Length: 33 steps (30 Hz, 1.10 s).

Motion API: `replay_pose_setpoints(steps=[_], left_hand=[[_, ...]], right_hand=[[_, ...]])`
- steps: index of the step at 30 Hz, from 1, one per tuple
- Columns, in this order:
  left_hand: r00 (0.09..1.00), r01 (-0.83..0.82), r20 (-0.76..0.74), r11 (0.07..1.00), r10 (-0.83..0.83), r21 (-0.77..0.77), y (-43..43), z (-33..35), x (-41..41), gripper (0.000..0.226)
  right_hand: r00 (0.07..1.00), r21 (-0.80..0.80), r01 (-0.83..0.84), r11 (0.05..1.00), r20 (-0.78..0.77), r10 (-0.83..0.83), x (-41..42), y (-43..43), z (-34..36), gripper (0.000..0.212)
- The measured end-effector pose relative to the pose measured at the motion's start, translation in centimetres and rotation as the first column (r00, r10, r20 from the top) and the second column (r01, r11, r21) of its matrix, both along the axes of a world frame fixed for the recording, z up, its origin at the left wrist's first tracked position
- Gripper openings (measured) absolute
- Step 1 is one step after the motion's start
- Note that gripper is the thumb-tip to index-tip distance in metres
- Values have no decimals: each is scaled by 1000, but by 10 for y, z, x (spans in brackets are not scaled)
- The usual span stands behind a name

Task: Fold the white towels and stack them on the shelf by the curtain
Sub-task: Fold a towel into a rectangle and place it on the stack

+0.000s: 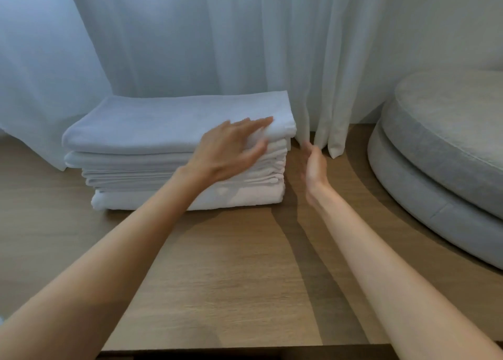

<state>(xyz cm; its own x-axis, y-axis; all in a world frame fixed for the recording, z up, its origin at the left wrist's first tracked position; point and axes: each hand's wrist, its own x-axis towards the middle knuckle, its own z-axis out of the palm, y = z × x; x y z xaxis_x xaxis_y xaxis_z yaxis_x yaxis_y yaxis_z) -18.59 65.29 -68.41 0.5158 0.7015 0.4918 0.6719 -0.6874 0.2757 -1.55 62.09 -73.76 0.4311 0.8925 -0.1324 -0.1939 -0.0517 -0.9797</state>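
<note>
From the head view, your stack of folded white towels (174,155) sits on the wooden shelf (231,272), backed right up against the curtain (190,46). Your left hand (228,150) lies flat on the stack's front right corner, fingers straight, not gripping anything. Your right hand (313,166) is held on edge just beside the stack's right side, fingers relaxed and apart from the towels, close to the curtain hem. A grey round cushion (441,147) sits off to the right.
</note>
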Motion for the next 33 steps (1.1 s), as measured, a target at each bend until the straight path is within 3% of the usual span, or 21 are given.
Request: replay_pose_setpoints(steps=[2, 4, 6, 8, 10, 11, 13, 17, 25, 27, 30, 33], left_hand=[[988, -126, 91, 992, 128, -25, 13, 13, -6, 38], [953, -303, -26, 946, 302, -116, 33, 22, -16, 41], [896, -430, -230, 873, 380, -232, 50, 25, -26, 48], [852, -499, -335, 816, 402, -291, 62, 22, -37, 52], [833, -532, -358, 788, 421, -311, 70, 15, -51, 53], [821, -550, -370, 775, 434, -311, 72, 11, -60, 54], [771, -620, -403, 726, 494, -297, 75, 3, -81, 58], [669, -740, -395, 618, 630, -267, 75, -9, -112, 65], [676, -736, -276, 643, 683, -213, 63, -15, -110, 57], [711, -704, -212, 677, 671, -216, 48, -15, -104, 54], [837, -547, -158, 805, 524, -229, 16, -13, -93, 49], [902, -431, -178, 849, 394, -305, -10, 1, -89, 48]], right_hand=[[986, 61, 41, 997, 156, -50, 2, 4, 22, 46], [914, 116, -4, 993, 403, -44, 0, 12, 47, 46], [705, 81, -54, 995, 709, -19, -10, 26, 71, 45], [411, -94, -90, 992, 903, 123, -26, 42, 86, 44], [154, -351, -91, 932, 920, 361, -40, 54, 90, 48], [71, -462, -75, 884, 881, 467, -42, 57, 88, 50], [80, -534, -89, 841, 838, 540, -33, 58, 78, 50], [170, -432, -106, 895, 879, 445, -28, 53, 57, 53], [187, -260, -53, 964, 946, 266, -34, 46, 48, 50], [189, -176, -36, 984, 965, 180, -39, 39, 49, 47], [97, -95, -36, 995, 990, 98, -44, 17, 51, 44], [76, -217, -140, 966, 971, 229, -42, -12, 58, 46]])
